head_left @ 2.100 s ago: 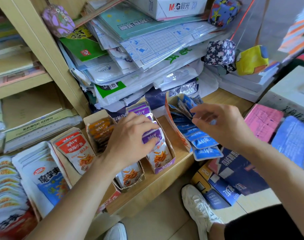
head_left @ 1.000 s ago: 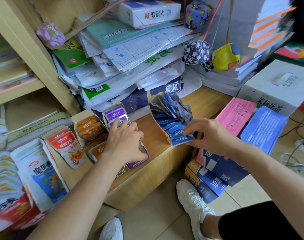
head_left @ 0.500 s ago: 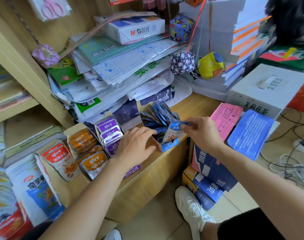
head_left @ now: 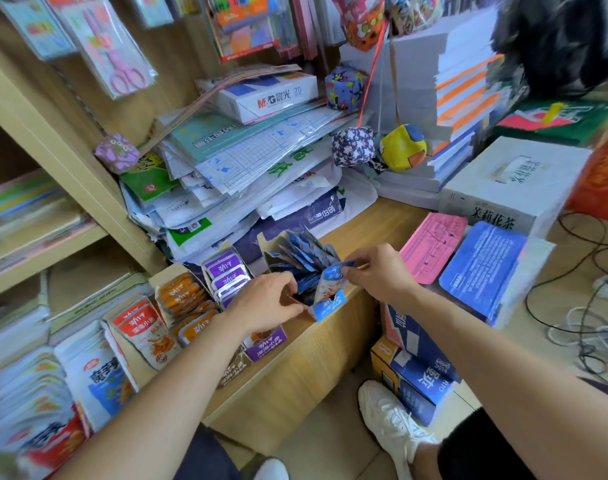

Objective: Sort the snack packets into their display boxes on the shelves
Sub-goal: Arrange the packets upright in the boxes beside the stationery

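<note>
So the left hand (head_left: 264,303) has hopped to the blue box (head_left: 327,309), fingers (head_left: 285,288) gripping its edge; right hand (head_left: 378,275) pinches a blue packet (head_left: 332,280); slide it in straight, box steadied.

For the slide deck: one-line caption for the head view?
Right hand pinches a blue packet at the front of the blue box; left hand holds the box's edge.
</note>
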Demonstrator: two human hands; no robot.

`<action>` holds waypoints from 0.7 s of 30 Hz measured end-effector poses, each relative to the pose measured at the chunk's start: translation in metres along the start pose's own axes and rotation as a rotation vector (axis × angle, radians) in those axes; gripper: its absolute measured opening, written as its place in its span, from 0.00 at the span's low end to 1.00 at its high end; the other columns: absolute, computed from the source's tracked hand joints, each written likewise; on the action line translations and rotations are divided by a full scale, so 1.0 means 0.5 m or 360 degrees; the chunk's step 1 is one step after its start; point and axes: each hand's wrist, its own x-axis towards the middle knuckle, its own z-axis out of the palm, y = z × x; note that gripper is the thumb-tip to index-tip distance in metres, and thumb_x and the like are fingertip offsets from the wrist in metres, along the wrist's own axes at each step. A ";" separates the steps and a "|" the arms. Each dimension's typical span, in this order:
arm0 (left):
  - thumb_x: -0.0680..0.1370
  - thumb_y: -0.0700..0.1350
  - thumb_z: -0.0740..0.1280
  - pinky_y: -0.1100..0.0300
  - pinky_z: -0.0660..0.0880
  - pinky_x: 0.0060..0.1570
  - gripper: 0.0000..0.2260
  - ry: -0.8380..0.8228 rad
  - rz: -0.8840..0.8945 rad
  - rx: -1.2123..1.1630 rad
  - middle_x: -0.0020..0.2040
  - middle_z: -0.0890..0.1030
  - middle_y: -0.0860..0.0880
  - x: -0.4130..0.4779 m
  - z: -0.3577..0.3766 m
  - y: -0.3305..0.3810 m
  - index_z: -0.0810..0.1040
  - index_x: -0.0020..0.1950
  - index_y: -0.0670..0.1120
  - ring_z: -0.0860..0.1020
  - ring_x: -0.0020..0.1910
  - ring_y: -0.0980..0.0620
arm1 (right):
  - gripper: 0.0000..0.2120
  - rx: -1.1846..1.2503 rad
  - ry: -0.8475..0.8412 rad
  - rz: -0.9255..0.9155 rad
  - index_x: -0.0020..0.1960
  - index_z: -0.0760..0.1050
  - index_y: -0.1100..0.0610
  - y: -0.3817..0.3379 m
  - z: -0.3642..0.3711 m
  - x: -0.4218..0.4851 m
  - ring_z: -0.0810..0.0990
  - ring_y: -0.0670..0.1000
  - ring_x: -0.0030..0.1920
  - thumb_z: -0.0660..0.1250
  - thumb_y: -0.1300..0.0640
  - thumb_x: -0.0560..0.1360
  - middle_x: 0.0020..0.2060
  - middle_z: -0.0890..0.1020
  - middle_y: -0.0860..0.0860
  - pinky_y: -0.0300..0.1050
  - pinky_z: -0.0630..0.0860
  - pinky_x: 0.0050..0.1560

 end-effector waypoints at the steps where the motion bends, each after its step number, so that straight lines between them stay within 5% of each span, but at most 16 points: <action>1: 0.77 0.55 0.71 0.54 0.74 0.49 0.11 0.0039 -0.0007 0.0004 0.54 0.79 0.56 0.001 -0.007 0.000 0.77 0.56 0.54 0.77 0.53 0.53 | 0.04 -0.0015 -0.0007 -0.0011 0.49 0.84 0.56 -0.005 0.004 -0.005 0.82 0.47 0.43 0.74 0.58 0.75 0.43 0.84 0.48 0.36 0.75 0.32; 7: 0.75 0.47 0.73 0.56 0.76 0.53 0.09 0.0635 0.0078 -0.0364 0.50 0.79 0.58 0.012 0.011 -0.025 0.79 0.54 0.54 0.76 0.51 0.57 | 0.07 -0.0170 -0.0039 -0.0085 0.46 0.84 0.56 -0.002 0.021 -0.029 0.84 0.45 0.44 0.74 0.66 0.72 0.44 0.85 0.47 0.39 0.82 0.42; 13: 0.78 0.49 0.71 0.58 0.66 0.64 0.19 0.0542 0.0224 -0.0557 0.65 0.74 0.55 0.032 0.033 -0.043 0.76 0.69 0.56 0.69 0.65 0.54 | 0.15 -0.0479 -0.0007 -0.0196 0.46 0.81 0.54 0.024 0.042 -0.056 0.83 0.48 0.49 0.70 0.72 0.69 0.49 0.82 0.46 0.37 0.81 0.44; 17: 0.78 0.49 0.70 0.53 0.66 0.67 0.19 0.0607 0.0276 -0.0480 0.64 0.74 0.53 0.037 0.029 -0.042 0.76 0.69 0.54 0.68 0.67 0.52 | 0.25 -0.0630 -0.0254 -0.0174 0.63 0.76 0.50 0.010 0.016 -0.083 0.78 0.46 0.53 0.78 0.62 0.68 0.56 0.75 0.43 0.36 0.78 0.46; 21: 0.78 0.49 0.71 0.48 0.67 0.68 0.19 0.0690 0.0251 -0.0458 0.72 0.70 0.51 0.050 0.025 -0.053 0.77 0.70 0.53 0.65 0.70 0.48 | 0.34 -0.0356 -0.0586 0.0149 0.73 0.68 0.49 -0.039 -0.045 -0.074 0.76 0.47 0.62 0.71 0.61 0.68 0.64 0.74 0.47 0.39 0.77 0.52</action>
